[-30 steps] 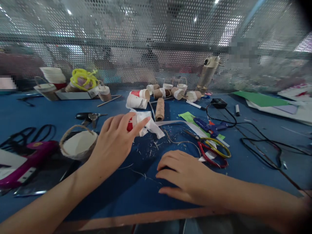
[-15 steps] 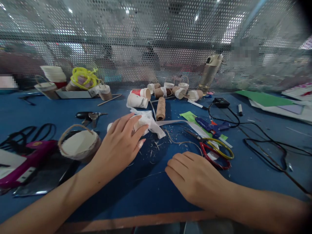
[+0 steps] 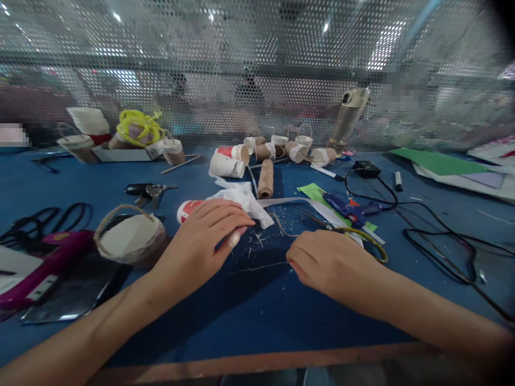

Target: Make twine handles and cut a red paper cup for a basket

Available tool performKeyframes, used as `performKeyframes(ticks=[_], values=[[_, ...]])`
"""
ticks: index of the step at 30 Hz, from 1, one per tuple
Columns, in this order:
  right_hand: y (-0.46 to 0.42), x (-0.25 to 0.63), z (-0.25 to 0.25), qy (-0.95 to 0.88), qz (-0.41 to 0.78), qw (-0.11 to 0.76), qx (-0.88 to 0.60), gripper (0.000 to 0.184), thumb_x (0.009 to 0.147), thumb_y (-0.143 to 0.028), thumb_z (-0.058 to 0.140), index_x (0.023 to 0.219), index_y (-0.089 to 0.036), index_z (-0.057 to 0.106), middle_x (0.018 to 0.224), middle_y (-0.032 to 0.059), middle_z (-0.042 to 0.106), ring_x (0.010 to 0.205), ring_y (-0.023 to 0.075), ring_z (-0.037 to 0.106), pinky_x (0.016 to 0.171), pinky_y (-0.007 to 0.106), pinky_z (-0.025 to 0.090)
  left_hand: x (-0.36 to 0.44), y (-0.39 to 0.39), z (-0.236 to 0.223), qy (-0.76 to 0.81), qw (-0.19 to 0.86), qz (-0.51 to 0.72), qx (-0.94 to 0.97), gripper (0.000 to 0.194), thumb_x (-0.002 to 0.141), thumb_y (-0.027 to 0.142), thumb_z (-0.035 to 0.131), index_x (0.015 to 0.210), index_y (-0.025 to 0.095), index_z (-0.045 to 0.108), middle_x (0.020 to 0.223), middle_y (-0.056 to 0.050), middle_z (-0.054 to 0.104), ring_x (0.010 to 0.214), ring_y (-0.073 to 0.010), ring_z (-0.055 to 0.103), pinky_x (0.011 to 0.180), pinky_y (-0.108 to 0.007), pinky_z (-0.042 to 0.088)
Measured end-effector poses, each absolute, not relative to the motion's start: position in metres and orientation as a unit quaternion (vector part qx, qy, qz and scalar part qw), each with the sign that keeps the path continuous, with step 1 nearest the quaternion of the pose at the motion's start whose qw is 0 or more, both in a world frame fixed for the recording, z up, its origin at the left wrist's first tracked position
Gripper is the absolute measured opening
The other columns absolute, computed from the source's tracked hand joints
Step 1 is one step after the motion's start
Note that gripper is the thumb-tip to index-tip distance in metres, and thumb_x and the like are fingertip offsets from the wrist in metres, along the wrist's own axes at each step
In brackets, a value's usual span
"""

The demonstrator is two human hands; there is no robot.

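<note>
My left hand (image 3: 205, 236) lies on the blue table (image 3: 249, 316), fingers together and curved down, thumb tip close under the index finger. What they pinch, if anything, is hidden. Just beyond its fingers lie a tipped red-and-white paper cup (image 3: 187, 210) and crumpled white paper scraps (image 3: 245, 201). My right hand (image 3: 325, 262) is closed, its fingertips meeting the end of a thin twine strand (image 3: 257, 266) that runs left across the table. It covers part of the red-and-yellow scissors (image 3: 372, 244).
A twine-wrapped cup basket (image 3: 131, 241) and purple glue gun (image 3: 48, 262) sit at the left. A twine spool (image 3: 265, 178), several paper cups (image 3: 227, 166), a blue glue gun (image 3: 350, 209), black cables (image 3: 434, 230), keys (image 3: 147, 192) and a bottle (image 3: 348, 120) lie farther back. A perforated metal wall (image 3: 257, 64) closes the back.
My left hand slid nearer and right, uncovering the red-and-white cup. My right hand moved up and right over the scissors and closed at the twine strand's end.
</note>
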State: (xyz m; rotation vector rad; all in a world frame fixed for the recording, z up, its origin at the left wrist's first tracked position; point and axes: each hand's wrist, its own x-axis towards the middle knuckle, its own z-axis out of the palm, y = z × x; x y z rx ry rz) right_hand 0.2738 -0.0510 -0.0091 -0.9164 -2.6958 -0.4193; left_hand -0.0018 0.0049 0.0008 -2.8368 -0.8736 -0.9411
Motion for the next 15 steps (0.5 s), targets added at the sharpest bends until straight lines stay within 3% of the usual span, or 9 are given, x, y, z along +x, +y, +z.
performKeyframes(ticks=[5,8,12,15], values=[[-0.046,0.283,0.003,-0.916,-0.008,0.171,-0.363,0.015,0.1,-0.015,0.057,0.107,-0.017,0.07,0.094,0.0043,0.075,0.081,0.0207,0.069,0.069,0.033,0.045,-0.001,0.002,0.004,-0.262,0.023,-0.311,-0.913,0.015,0.103,0.017,0.057,0.113,0.015,0.069,0.113,-0.01,0.075,0.113,-0.0289,0.064,0.107,-0.049,0.044],[-0.048,0.281,0.006,-0.883,0.064,0.23,-0.404,0.014,0.101,-0.016,0.056,0.107,-0.02,0.068,0.097,0.0012,0.076,0.078,0.0155,0.069,0.069,0.029,0.046,0.0,-0.001,0.005,-0.228,0.027,-0.322,-0.919,0.015,0.104,0.015,0.056,0.111,0.014,0.069,0.107,-0.01,0.075,0.106,-0.0274,0.065,0.101,-0.045,0.046],[-0.054,0.274,0.002,-0.849,0.103,0.296,-0.424,0.013,0.1,-0.014,0.058,0.104,-0.022,0.067,0.094,-0.0019,0.075,0.072,0.0104,0.066,0.066,0.024,0.045,0.003,-0.006,0.005,-0.205,0.051,-0.304,-0.929,0.018,0.105,0.016,0.053,0.113,0.013,0.069,0.098,-0.009,0.074,0.093,-0.0259,0.065,0.091,-0.043,0.049],[-0.058,0.269,-0.004,-0.846,0.119,0.325,-0.405,0.012,0.1,-0.012,0.059,0.104,-0.021,0.067,0.095,-0.0012,0.075,0.076,0.0098,0.067,0.066,0.021,0.044,0.004,-0.007,0.001,-0.22,0.022,-0.281,-0.934,0.023,0.106,0.018,0.051,0.124,0.012,0.065,0.1,-0.011,0.073,0.094,-0.0269,0.066,0.09,-0.044,0.049]])
